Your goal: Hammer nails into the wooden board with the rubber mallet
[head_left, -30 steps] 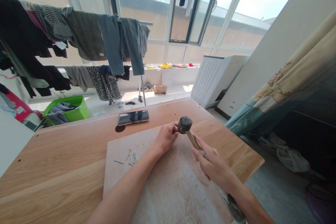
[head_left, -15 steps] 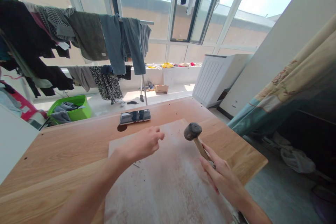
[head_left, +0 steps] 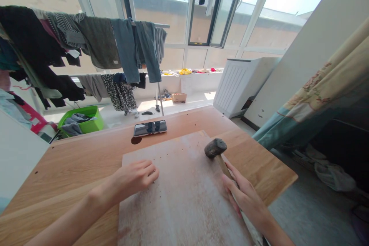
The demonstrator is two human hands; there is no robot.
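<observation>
My right hand point(head_left: 246, 199) grips the wooden handle of a hammer point(head_left: 215, 148), whose dark head rests low over the right edge of a pale worn board point(head_left: 184, 200). My left hand point(head_left: 135, 177) lies palm down on the board's left part, fingers curled over the spot where loose nails lay; the nails are hidden beneath it. Small nail holes dot the board near its far edge. The board lies on a wooden table point(head_left: 75, 161).
A black phone point(head_left: 150, 127) lies on the table beyond the board, next to a round hole point(head_left: 135, 140). Behind the table stand a clothes rack with hanging laundry point(head_left: 86, 42), a green basket point(head_left: 82, 120) and a white cabinet point(head_left: 239, 80). A curtain point(head_left: 317, 96) hangs at right.
My left hand left the hammer head, swung left and came down on the board over the nails. The hammer moved right and lowered toward the board.
</observation>
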